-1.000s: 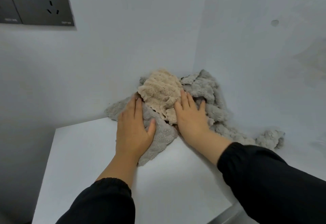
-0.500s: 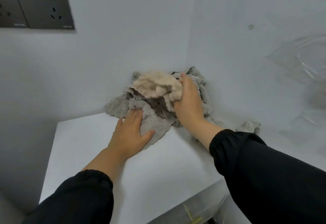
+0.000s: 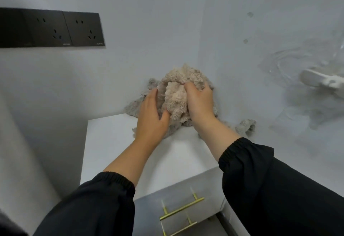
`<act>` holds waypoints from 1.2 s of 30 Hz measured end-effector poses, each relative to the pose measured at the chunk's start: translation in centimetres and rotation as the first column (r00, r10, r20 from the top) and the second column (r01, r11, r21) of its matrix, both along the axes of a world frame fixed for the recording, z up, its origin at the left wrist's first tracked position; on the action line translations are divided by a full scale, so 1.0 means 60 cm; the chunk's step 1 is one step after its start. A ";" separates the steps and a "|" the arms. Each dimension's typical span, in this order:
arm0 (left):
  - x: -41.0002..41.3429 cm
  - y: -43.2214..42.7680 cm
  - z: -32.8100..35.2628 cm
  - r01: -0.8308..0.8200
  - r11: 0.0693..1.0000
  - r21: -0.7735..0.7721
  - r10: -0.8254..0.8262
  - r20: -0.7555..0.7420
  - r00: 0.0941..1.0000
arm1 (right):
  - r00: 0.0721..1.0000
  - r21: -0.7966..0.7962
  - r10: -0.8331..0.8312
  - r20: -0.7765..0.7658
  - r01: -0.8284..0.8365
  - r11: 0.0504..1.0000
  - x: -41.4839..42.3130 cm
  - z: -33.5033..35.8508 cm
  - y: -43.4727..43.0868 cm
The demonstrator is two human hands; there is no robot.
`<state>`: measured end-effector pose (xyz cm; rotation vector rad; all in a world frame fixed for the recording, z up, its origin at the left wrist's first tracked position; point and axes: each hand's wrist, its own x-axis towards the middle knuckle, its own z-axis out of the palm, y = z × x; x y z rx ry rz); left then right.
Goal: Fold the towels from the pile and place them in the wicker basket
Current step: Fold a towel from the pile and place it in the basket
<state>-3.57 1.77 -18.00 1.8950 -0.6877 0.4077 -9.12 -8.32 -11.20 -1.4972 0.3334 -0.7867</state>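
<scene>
A crumpled beige towel (image 3: 176,98) sits on top of a pile of grey towels (image 3: 134,106) in the back corner of a white cabinet top (image 3: 115,142). My right hand (image 3: 200,101) grips the beige towel from the right, fingers curled into the fabric. My left hand (image 3: 151,115) lies against the towel's left side, fingers fairly straight, thumb pressing into the cloth. A loose grey towel end (image 3: 245,127) trails off to the right. No wicker basket is in view.
White walls meet right behind the pile. Dark wall sockets (image 3: 52,28) are mounted at upper left. Below the cabinet top, drawer fronts carry brass handles (image 3: 181,208). A blurred clear plastic object (image 3: 316,79) sits at the far right.
My right hand has gathered the beige towel into a bunch and lifted it off the grey pile. My left hand rose from the grey towel to the beige one.
</scene>
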 end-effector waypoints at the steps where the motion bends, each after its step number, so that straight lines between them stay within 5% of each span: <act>1: -0.012 0.001 0.006 0.011 0.999 -0.046 -0.013 -0.037 0.999 | 1.000 0.031 0.020 -0.003 -0.020 0.999 -0.009 0.005 0.005; 6: -0.099 0.002 0.042 -0.039 0.916 -0.399 -0.092 -0.305 0.948 | 0.996 0.086 0.092 0.017 -0.093 0.992 -0.057 0.010 0.017; 11: -0.156 0.000 0.051 -0.163 0.830 -0.534 -0.102 -0.433 0.895 | 1.000 0.146 -0.001 0.023 -0.002 0.989 -0.096 -0.019 0.038; 15: -0.186 0.017 0.045 -0.132 0.826 -0.547 -0.254 -0.572 0.780 | 0.996 0.167 -0.048 -0.068 0.059 0.984 -0.117 -0.049 0.028; 21: -0.204 0.038 0.025 -0.081 0.828 -0.555 -0.429 -0.719 0.547 | 0.973 0.068 0.087 -0.211 -0.074 0.995 -0.129 -0.094 0.008; 28: -0.169 0.047 0.010 -0.063 0.904 -0.422 -0.314 -0.757 0.573 | 0.929 0.022 0.241 -0.281 -0.245 0.969 -0.135 -0.098 0.004; 33: -0.174 0.052 0.002 -0.122 0.909 -0.399 -0.260 -0.770 0.583 | 0.962 -0.358 -0.138 -0.234 0.047 0.933 -0.131 -0.110 0.020; 36: -0.176 0.051 -0.004 -0.170 0.901 -0.399 -0.232 -0.775 0.588 | 0.969 -0.462 -0.117 -0.217 0.004 0.887 -0.137 -0.112 0.031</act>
